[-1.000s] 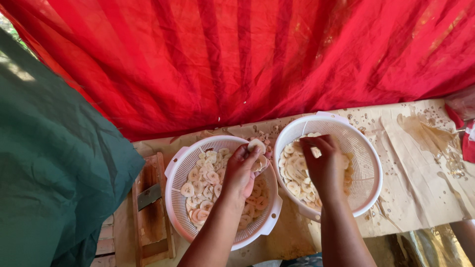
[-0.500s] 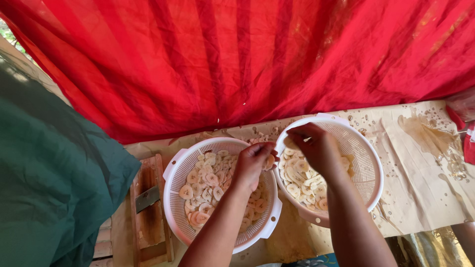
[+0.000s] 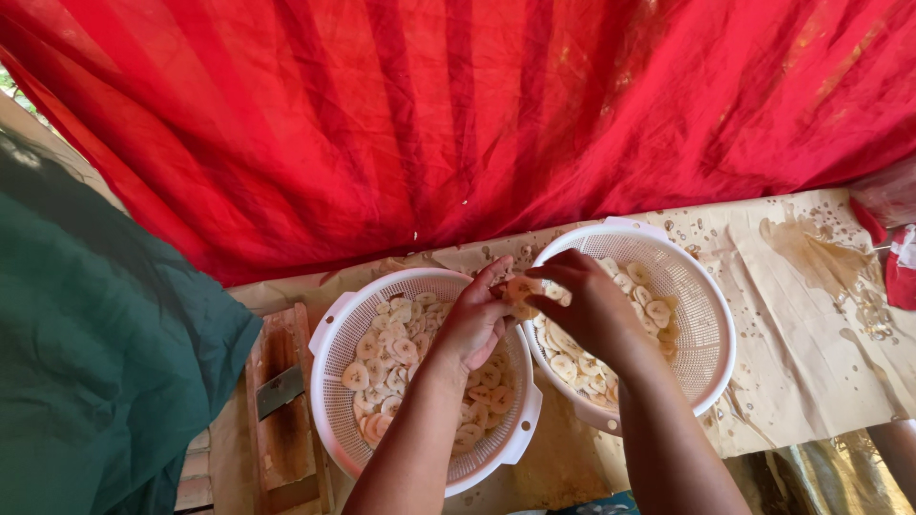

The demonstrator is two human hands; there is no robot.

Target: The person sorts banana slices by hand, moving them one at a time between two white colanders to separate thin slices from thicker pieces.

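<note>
Head view. Two bare hands meet above the gap between two white perforated colanders on a paper-covered desk (image 3: 811, 315). The left hand (image 3: 474, 319) and the right hand (image 3: 587, 310) both pinch a small clump of pale banana slices (image 3: 520, 289) between their fingertips, apparently pulling stuck slices apart; neither hand lies flat or open. The clump sits over the adjoining rims, so loose pieces would fall into either basket. The left colander (image 3: 334, 329) holds a spread layer of separated slices; the right colander (image 3: 711, 315) holds a thinner heap against its near wall. A wooden slicer board (image 3: 281, 401) with a metal blade lies left of the colanders. A red cloth (image 3: 458, 124) hangs behind, and a dark green cloth (image 3: 95, 353) fills the left edge.
</note>
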